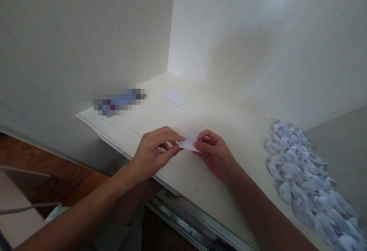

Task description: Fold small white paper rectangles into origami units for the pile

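Observation:
A small piece of white paper is held between my two hands above the pale desk top. My left hand pinches its left corner between thumb and fingers. On the other side, my right hand grips the right part, thumb on top and fingers curled behind. The paper looks folded, though its exact shape is partly covered by my fingers. Farther back on the desk lies a flat white stack or sheet of paper, apart from both hands.
Many folded white paper pieces form a long heap along the right side. A blurred-out bluish object lies by the left wall. Walls enclose the back and left. The desk's front edge has a metal rail below it.

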`<state>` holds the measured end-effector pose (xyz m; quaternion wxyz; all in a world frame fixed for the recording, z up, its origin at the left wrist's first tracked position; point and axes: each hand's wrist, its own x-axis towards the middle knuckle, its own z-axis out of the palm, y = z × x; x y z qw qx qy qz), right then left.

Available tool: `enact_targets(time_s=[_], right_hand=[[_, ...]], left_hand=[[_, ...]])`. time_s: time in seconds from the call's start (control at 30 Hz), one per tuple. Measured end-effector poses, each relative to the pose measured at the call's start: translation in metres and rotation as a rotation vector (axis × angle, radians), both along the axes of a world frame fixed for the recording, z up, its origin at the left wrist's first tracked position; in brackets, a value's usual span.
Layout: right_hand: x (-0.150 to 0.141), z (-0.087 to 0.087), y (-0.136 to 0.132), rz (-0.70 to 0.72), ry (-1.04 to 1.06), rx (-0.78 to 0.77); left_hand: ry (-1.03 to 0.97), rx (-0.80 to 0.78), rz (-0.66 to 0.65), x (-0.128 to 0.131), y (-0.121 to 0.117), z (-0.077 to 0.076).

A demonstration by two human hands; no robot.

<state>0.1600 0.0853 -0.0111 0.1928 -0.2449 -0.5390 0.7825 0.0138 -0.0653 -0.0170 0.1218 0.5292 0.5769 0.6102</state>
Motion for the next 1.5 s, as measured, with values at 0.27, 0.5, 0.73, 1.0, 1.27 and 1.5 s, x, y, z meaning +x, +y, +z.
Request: enact_targets(time_s=[0.27, 0.5, 0.73, 1.0, 1.27, 1.5], right_hand=[[-0.001, -0.002, 0.001, -0.003, 0.004, 0.016], [0.002, 0.006, 0.0, 0.016, 0.099, -0.01], [0.002, 0.003, -0.003, -0.009, -0.023, 0.331], [0.0, 0.006, -0.006, -0.073, 0.014, 0.508], [0.001, 0.006, -0.012, -0.094, -0.01, 0.468], [0.001, 0.005, -0.01, -0.037, 0.025, 0.463]], left_hand=[[0.091, 0.051, 0.031, -0.001, 0.002, -0.003], [-0.145, 0.055, 0.079, -0.001, 0.001, 0.0], [-0.256, 0.05, 0.076, -0.002, 0.002, -0.004], [-0.066, 0.037, 0.114, -0.003, 0.002, -0.002], [-0.124, -0.053, 0.119, 0.001, 0.004, -0.004], [-0.217, -0.076, 0.049, -0.001, 0.004, -0.003]])
